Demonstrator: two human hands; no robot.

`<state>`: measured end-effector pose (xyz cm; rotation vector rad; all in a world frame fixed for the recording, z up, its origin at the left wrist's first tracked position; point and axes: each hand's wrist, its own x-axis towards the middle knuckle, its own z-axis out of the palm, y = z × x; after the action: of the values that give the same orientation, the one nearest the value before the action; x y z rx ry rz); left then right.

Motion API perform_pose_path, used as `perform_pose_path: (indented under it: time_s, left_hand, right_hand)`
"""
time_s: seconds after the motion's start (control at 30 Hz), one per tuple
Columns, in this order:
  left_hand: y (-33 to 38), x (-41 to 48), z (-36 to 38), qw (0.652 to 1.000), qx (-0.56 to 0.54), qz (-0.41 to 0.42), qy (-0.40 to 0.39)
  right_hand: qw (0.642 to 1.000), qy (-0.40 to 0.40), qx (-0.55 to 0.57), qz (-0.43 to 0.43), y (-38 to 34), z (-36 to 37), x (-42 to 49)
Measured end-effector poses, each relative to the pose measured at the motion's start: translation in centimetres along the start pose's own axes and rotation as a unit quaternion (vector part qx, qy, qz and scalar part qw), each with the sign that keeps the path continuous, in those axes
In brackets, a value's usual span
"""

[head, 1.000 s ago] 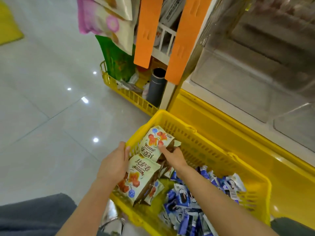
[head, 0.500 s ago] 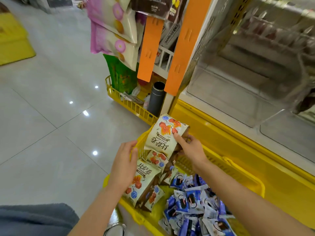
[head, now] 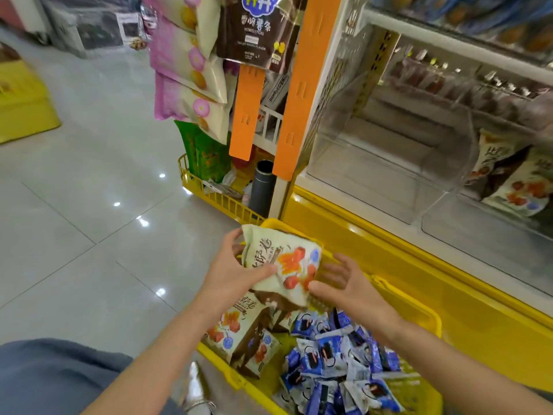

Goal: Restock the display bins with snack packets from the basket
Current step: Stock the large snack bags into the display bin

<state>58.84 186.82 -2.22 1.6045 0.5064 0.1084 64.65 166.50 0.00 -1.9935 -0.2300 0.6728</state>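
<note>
- my left hand (head: 230, 274) grips a cream-and-brown snack packet (head: 281, 259) above the yellow basket (head: 413, 304), thumb laid across the printed front, fingers curled behind the upper left corner.
- my right hand (head: 350, 287) is wide, fingers spread and loose just beside the packet's right edge. the thumb tip touches its lower right corner.
- the packet hangs tilted over the basket's far left corner, clear of what lies below.
- in the basket, more packets of the same print (head: 236, 333) stand along the left wall, and a heap of small blue packets (head: 329, 360) fills the right part.
- the basket sits on the grey tiled floor (head: 74, 220), against the yellow base (head: 449, 280) of the shelving.
- above that base stands a clear display bin (head: 374, 169), well apart from the packet in my hand.
- in the neighbouring bin (head: 466, 232) to its right lie packets with the same print (head: 514, 187).
- left of the shelving hang two orange strips (head: 302, 85), pink-and-white bags (head: 185, 70) and a dark brown bag (head: 257, 31).
- a grey cylinder (head: 263, 190) stands upright beside a yellow wire tray (head: 206, 193) on the floor.
</note>
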Motion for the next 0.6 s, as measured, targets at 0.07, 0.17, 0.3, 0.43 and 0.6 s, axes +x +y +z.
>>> perform_pose_path:
  time_s: [0.07, 0.17, 0.3, 0.43, 0.6]
  left_hand:
    - [0.5, 0.0, -0.9, 0.994, 0.078, 0.033, -0.068]
    - [1.2, -0.1, -1.4, 0.986, 0.105, 0.044, -0.123]
    - [1.4, -0.3, -2.2, 0.996, -0.030, 0.022, -0.081]
    - [0.8, -1.1, -2.6, 0.992, -0.087, -0.025, -0.086]
    - [0.0, -0.4, -4.7, 0.993, -0.104, -0.038, 0.042]
  right_hand:
    - [0.993, 0.000, -0.101, -0.060, -0.4, -0.1, -0.1]
    - [0.989, -0.098, -0.093, -0.055, -0.9, 1.2, 0.2]
    - [0.993, -0.103, -0.001, -0.052, -1.7, 3.0, 1.1]
    - [0.994, -0.033, 0.071, -0.073, -2.2, 5.8, 2.3]
    - [0.984, -0.121, 0.127, -0.037, -2.3, 7.8, 4.0]
